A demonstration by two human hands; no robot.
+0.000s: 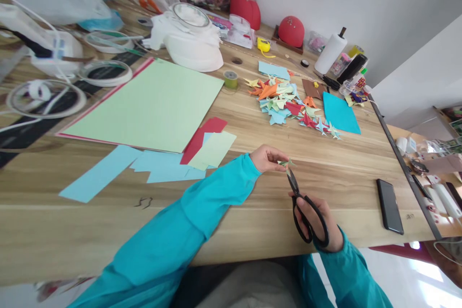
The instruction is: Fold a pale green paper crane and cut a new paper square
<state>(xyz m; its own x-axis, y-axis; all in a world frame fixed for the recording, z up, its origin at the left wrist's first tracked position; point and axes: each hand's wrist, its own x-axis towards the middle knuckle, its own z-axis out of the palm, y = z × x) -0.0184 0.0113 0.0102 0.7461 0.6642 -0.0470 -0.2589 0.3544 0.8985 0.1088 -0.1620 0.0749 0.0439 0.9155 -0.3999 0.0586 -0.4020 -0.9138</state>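
My left hand [267, 159] is closed, pinching a small green folded paper crane [289, 163] by one side above the wooden table. Black-handled scissors [294, 185] sit in my right hand [320, 216], with fingers through the handle loops. The scissors' tips point up at the crane and reach its lower edge; whether they touch the paper I cannot tell. Beyond my hands lies a pile of folded paper cranes [277, 102] in orange, green, blue and red. Cut green paper pieces [216, 148] lie left of my left hand, partly over blue paper strips [99, 175] and red paper.
A large green sheet stack [151, 106] covers the left middle. Behind it stand tape rolls [106, 73] and a white bag [195, 48]. A green spool [230, 79], yellow tape measure [263, 44] and turquoise paper [341, 111] are farther back. A phone [390, 206] lies near the right edge.
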